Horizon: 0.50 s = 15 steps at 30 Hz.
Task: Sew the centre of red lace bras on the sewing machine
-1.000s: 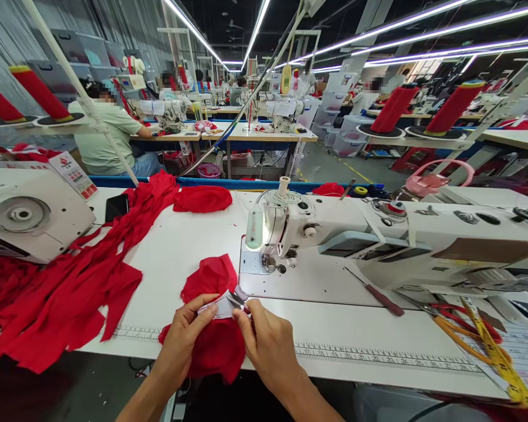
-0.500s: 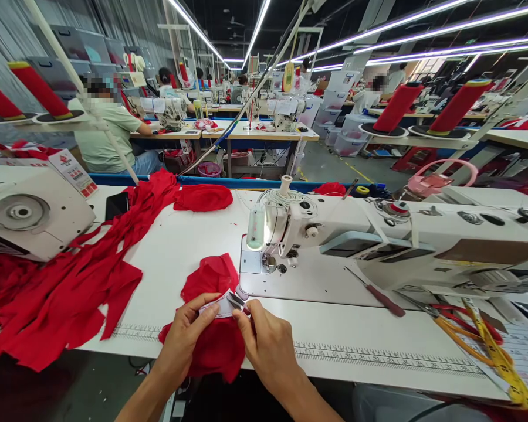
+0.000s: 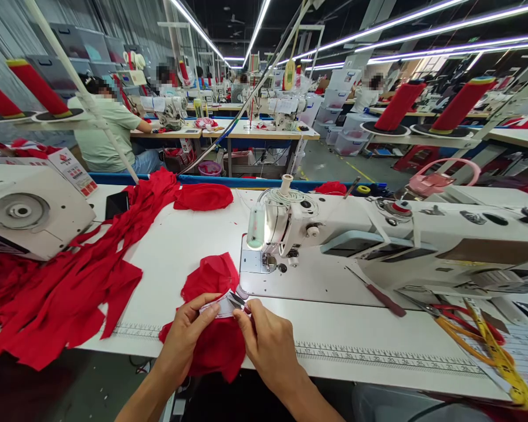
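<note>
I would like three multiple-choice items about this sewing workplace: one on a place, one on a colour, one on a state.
1. Where does the screwdriver lie?
A. On the sewing machine bed, right of the needle
B. On the heap of fabric strips
C. On the floor

2. What colour is the fabric piece under the hands?
A. Blue
B. Red
C. White

3. What are the left hand and the right hand doing?
A. Resting flat, apart, on the table
B. Both pinching a small white label over the fabric piece
C. Holding the yellow measuring tape

Answers:
1. A, as its red handle rests on the white bed.
2. B, as the cloth is plainly red.
3. B, as the fingertips of both hands meet at the label.
</note>
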### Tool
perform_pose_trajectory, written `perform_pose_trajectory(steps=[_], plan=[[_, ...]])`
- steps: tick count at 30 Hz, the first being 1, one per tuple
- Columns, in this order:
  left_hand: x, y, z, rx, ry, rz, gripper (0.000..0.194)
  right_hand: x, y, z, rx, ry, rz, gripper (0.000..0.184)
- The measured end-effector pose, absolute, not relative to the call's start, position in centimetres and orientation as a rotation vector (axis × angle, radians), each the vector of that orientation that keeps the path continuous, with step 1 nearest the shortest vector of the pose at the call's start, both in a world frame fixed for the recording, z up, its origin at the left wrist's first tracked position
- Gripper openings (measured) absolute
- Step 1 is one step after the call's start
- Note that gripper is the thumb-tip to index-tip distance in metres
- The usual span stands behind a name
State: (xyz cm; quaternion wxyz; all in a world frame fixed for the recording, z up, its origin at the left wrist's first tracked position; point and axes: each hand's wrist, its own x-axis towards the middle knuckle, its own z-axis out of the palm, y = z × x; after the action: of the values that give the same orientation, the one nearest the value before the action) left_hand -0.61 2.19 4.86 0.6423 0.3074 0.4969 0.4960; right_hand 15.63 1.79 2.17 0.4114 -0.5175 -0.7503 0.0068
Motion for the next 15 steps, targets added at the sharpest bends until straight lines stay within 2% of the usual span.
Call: perform_pose_trajectory(steps=[15], plan=[[-0.80,2.32,4.17,0.750,1.154,1.120,0.040,15.80,1.59,1.99,-1.309,-1.908,-0.042,0.035]])
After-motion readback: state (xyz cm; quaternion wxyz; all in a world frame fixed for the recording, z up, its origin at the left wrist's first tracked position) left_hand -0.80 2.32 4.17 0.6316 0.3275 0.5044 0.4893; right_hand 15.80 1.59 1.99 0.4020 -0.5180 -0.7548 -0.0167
